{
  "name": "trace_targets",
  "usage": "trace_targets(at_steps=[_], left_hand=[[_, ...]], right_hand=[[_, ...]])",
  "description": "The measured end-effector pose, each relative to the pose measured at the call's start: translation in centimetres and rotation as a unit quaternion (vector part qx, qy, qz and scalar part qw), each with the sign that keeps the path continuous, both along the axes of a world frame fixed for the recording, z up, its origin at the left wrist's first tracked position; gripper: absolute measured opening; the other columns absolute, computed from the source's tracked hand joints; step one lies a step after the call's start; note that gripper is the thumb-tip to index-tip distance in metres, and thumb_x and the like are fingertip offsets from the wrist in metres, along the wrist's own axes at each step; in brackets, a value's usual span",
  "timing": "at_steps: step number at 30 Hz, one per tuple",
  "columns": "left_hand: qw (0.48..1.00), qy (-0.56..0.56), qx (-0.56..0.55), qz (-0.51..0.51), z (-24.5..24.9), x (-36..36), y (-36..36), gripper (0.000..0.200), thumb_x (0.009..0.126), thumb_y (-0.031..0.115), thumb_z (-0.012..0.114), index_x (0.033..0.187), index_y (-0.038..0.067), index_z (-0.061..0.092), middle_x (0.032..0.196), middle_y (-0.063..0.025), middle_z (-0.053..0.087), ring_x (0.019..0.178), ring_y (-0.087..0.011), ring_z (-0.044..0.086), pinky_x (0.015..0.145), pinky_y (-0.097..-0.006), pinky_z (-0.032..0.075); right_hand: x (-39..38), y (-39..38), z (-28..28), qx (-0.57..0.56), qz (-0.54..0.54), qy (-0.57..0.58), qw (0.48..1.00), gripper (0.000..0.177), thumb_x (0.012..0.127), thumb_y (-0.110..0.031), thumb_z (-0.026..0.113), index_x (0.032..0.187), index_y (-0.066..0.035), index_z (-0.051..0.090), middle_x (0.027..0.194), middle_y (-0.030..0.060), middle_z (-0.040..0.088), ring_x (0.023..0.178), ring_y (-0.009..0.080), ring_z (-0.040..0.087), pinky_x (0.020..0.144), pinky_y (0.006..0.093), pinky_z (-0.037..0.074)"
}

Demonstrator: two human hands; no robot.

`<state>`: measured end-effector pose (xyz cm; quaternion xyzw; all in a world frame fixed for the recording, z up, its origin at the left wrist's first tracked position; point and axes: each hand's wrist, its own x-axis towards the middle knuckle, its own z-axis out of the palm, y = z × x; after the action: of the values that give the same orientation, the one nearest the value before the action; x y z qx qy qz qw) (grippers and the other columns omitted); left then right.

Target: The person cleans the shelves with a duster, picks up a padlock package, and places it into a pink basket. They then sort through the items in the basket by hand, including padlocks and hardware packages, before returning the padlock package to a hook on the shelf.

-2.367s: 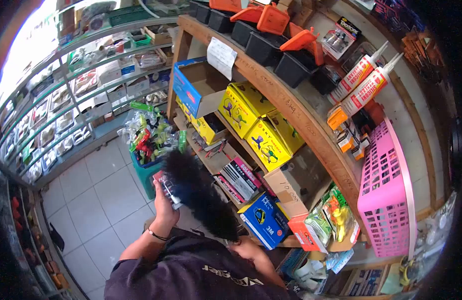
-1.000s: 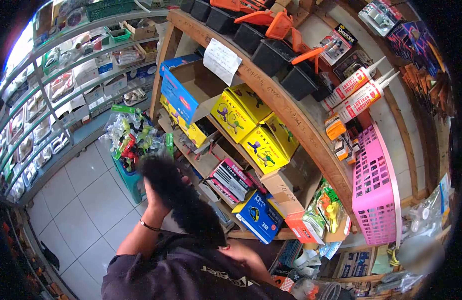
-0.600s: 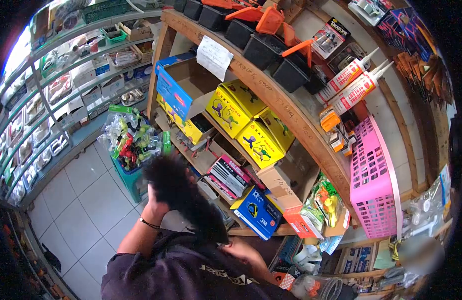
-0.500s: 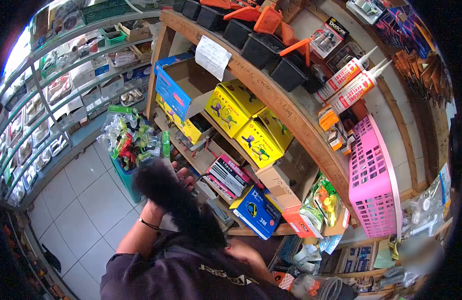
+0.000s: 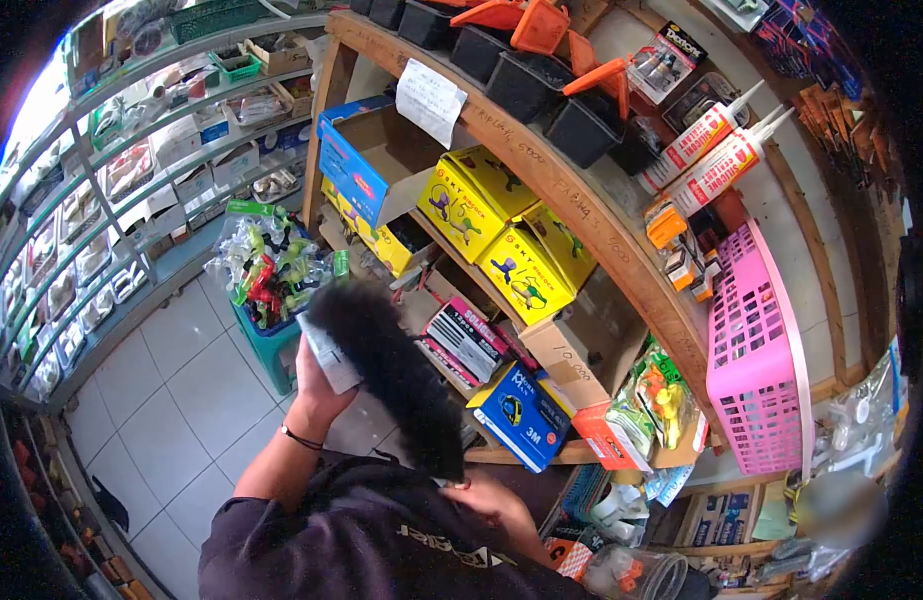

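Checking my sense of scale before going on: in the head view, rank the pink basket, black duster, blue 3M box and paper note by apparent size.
1. pink basket
2. black duster, though it is nearer the camera, so this pair is unsure
3. blue 3M box
4. paper note

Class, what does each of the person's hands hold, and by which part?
The left hand grips a small flat packet by its lower edge; the right hand holds the black feather duster at its lower, handle end.
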<state>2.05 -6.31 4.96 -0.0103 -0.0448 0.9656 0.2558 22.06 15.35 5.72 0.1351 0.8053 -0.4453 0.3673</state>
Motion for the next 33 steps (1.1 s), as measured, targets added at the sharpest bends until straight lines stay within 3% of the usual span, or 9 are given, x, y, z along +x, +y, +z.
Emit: trace_targets(at_steps=[4, 8, 10, 15, 20, 22, 24, 29, 33], left_hand=[[0.993, 0.107, -0.037, -0.03, -1.3, 0.2, 0.1, 0.056, 0.09, 0.047, 0.027, 0.129, 0.009, 0.038, 0.126, -0.012, 0.046, 0.112, -0.0335, 0.047, 0.095, -0.0502, 0.036], [0.998, -0.042, -0.019, -0.03, 0.3, 0.2, 0.6, 0.056, 0.089, 0.048, 0.03, 0.132, 0.011, 0.033, 0.125, -0.0141, 0.046, 0.111, -0.036, 0.048, 0.094, -0.0518, 0.036], [0.992, 0.109, -0.057, -0.019, -1.7, 0.3, 1.1, 0.047, 0.091, 0.039, 0.034, 0.126, 0.008, 0.042, 0.116, -0.0115, 0.052, 0.106, -0.0301, 0.051, 0.092, -0.0446, 0.04], [0.999, 0.013, 0.037, -0.023, 0.7, 0.0, 0.4, 0.05, 0.093, 0.036, 0.031, 0.135, 0.011, 0.026, 0.128, -0.0145, 0.043, 0.11, -0.0352, 0.048, 0.093, -0.0517, 0.037], [0.992, 0.118, -0.014, -0.032, -1.0, -0.4, 0.6, 0.053, 0.091, 0.043, 0.032, 0.134, 0.012, 0.03, 0.127, -0.015, 0.044, 0.109, -0.0354, 0.049, 0.093, -0.0542, 0.036], [0.994, 0.099, -0.05, -0.022, 1.9, 0.2, 0.2, 0.051, 0.091, 0.043, 0.03, 0.13, 0.011, 0.036, 0.124, -0.0151, 0.047, 0.109, -0.0351, 0.049, 0.093, -0.052, 0.037], [0.997, 0.043, -0.069, -0.003, 3.6, 0.2, 0.1, 0.048, 0.091, 0.039, 0.027, 0.125, 0.009, 0.042, 0.121, -0.0149, 0.049, 0.109, -0.0344, 0.049, 0.094, -0.0492, 0.037], [0.993, 0.111, -0.042, -0.02, 1.1, 0.1, 0.3, 0.049, 0.09, 0.041, 0.033, 0.13, 0.012, 0.038, 0.122, -0.0151, 0.05, 0.107, -0.0343, 0.049, 0.094, -0.0503, 0.036], [0.997, 0.069, -0.018, -0.017, 2.2, 0.0, 0.3, 0.048, 0.09, 0.043, 0.033, 0.125, 0.011, 0.045, 0.122, -0.0123, 0.05, 0.109, -0.0287, 0.05, 0.094, -0.0443, 0.038]], right_hand=[[1.4, 1.0, -2.5, -0.019, 0.005, 0.07, 0.997, 0.037, 0.079, -0.037, 0.06, 0.083, -0.001, 0.061, 0.067, 0.0077, 0.058, 0.058, 0.0148, 0.049, 0.057, 0.034, 0.042], [0.1, 0.4, 0.4, 0.035, 0.001, -0.007, 0.999, 0.023, 0.081, -0.029, 0.06, 0.087, -0.007, 0.061, 0.063, -0.0011, 0.054, 0.055, 0.007, 0.044, 0.049, 0.0257, 0.035], [0.3, 0.8, -0.3, 0.062, 0.046, -0.068, 0.995, 0.023, 0.08, -0.029, 0.06, 0.088, -0.007, 0.062, 0.063, -0.0011, 0.054, 0.055, 0.007, 0.044, 0.05, 0.0256, 0.035], [0.9, 0.9, -0.9, -0.062, -0.046, 0.058, 0.995, 0.026, 0.078, -0.032, 0.062, 0.085, -0.006, 0.061, 0.056, -0.0009, 0.05, 0.051, 0.0058, 0.041, 0.044, 0.0238, 0.031], [1.1, 1.5, -0.2, 0.028, 0.058, 0.135, 0.989, 0.026, 0.078, -0.031, 0.061, 0.079, -0.005, 0.06, 0.053, 0.0005, 0.048, 0.042, 0.0075, 0.04, 0.038, 0.0255, 0.03], [-0.2, 0.2, 2.7, -0.011, -0.051, -0.002, 0.999, 0.04, 0.078, -0.034, 0.062, 0.097, 0.001, 0.057, 0.076, 0.0069, 0.06, 0.065, 0.0145, 0.052, 0.059, 0.0327, 0.043], [-0.4, 0.6, 2.4, 0.002, -0.049, -0.086, 0.995, 0.041, 0.077, -0.036, 0.064, 0.097, 0.0, 0.058, 0.073, 0.0069, 0.06, 0.063, 0.0144, 0.052, 0.057, 0.0311, 0.044], [1.3, 1.9, -2.6, -0.017, -0.038, 0.106, 0.993, 0.043, 0.076, -0.044, 0.062, 0.074, -0.002, 0.061, 0.056, 0.0034, 0.052, 0.054, 0.0126, 0.048, 0.05, 0.0294, 0.039], [0.7, 2.8, -2.2, -0.022, -0.023, -0.042, 0.999, 0.047, 0.076, -0.048, 0.061, 0.067, -0.002, 0.059, 0.053, 0.0038, 0.049, 0.051, 0.014, 0.047, 0.048, 0.031, 0.037]])
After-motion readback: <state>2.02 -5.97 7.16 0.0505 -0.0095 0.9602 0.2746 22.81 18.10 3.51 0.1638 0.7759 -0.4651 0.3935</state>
